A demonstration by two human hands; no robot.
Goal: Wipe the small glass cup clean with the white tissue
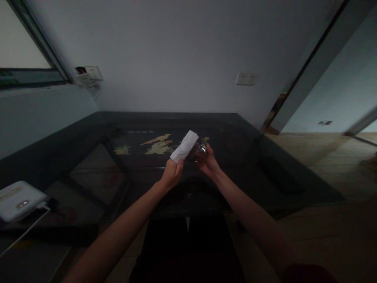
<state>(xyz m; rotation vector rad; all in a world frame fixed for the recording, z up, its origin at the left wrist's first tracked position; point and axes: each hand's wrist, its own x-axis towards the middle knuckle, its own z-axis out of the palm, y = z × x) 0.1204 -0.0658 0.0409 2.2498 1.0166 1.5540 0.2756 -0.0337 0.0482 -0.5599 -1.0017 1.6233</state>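
Observation:
Above the dark glossy table [182,184], both hands meet near the middle of the view. My left hand [173,172] is closed on a folded white paper tissue [185,146], the thumb lying along its lower end. A rounded, see-through glass jar [198,152] is tilted in my right hand [211,164], whose fingers wrap its right side and underside. The tissue lies against the jar's left side and covers part of it. What the jar holds, if anything, is too dark to make out.
At the left table edge sits a white box-shaped device [22,200] with a white cable [26,234]. A dark flat object [281,175] lies on the right. Behind the table stands a wall with sockets [246,79]; wooden floor [324,157] spreads at right.

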